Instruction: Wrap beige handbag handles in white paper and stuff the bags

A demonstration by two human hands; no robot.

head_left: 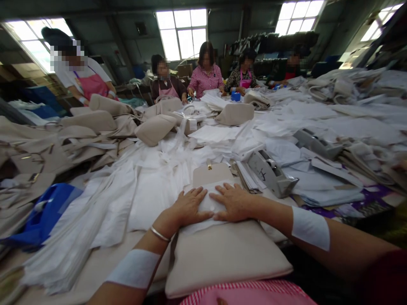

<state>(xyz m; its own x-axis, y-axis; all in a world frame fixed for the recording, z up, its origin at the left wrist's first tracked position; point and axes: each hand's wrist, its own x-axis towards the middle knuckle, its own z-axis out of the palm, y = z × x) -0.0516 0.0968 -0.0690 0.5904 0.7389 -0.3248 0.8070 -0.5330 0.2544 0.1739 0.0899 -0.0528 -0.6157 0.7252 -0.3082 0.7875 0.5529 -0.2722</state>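
Observation:
A beige handbag (225, 254) lies flat in front of me, its near edge close to my pink apron. White tissue paper (208, 205) is spread over its upper part. My left hand (189, 205) lies flat on the paper with fingers stretched out. Beside it my right hand (233, 202) presses flat too, fingers spread, the two thumbs almost touching. Just beyond the fingertips shows a beige flap (213, 173) with a small gold clasp (209, 165). Neither hand is wrapped round anything. White patches stick to both forearms.
Stacked white paper (104, 207) and a blue tape dispenser (47, 212) lie at left, near piled beige bags (85, 123). A grey tape dispenser (270, 173) stands right of my hands; another grey dispenser (314, 142) sits behind it. Several co-workers stand across the table.

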